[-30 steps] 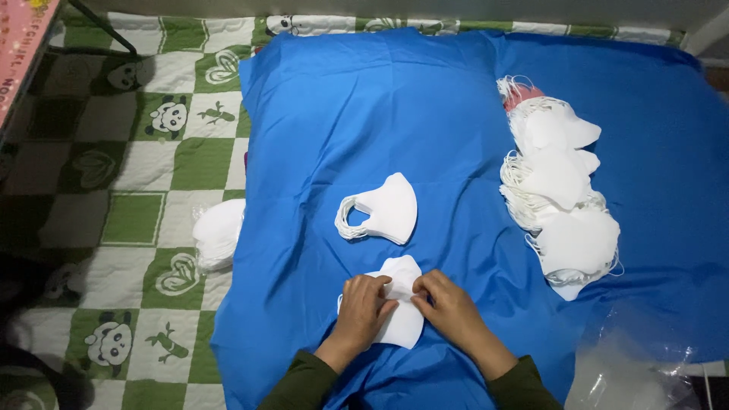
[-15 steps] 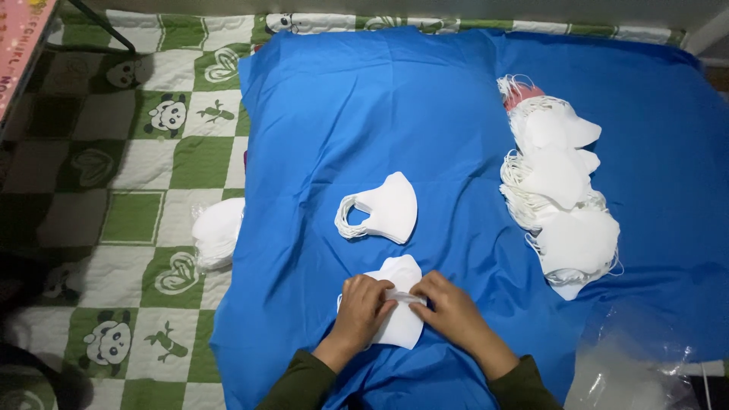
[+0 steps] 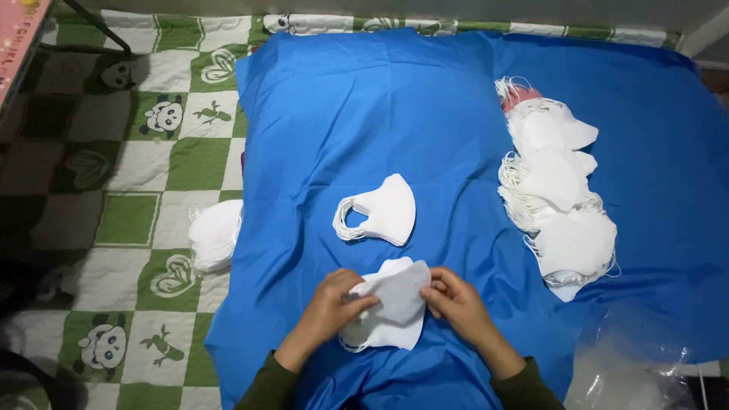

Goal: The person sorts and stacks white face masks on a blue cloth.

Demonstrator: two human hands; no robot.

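A: Your fingers (image 3: 357, 300) on the left hand (image 3: 328, 310) are pinched together on the near-left edge of the white face mask (image 3: 395, 304). Your right hand (image 3: 456, 304) does the same on the mask's right edge, thumb and fingertips closed on the fabric.

B: And where does that mask sit?

A: Between your two hands, low on the blue cloth (image 3: 440, 129), resting on what looks like more white masks beneath it. How many lie there, you cannot tell from this view.

B: What's just beyond your hands?

A: A small stack of folded masks (image 3: 383, 212), ear loops pointing left, lying on the cloth a little apart from what you hold. To your left, a bag of white masks (image 3: 214, 234) sits at the cloth's edge, on the green and white checked quilt (image 3: 129, 220).

B: Further out?

A: On your right, a long loose pile of masks (image 3: 558, 182) runs away from you across the cloth. Crumpled clear plastic (image 3: 630, 364) lies near your right sleeve.
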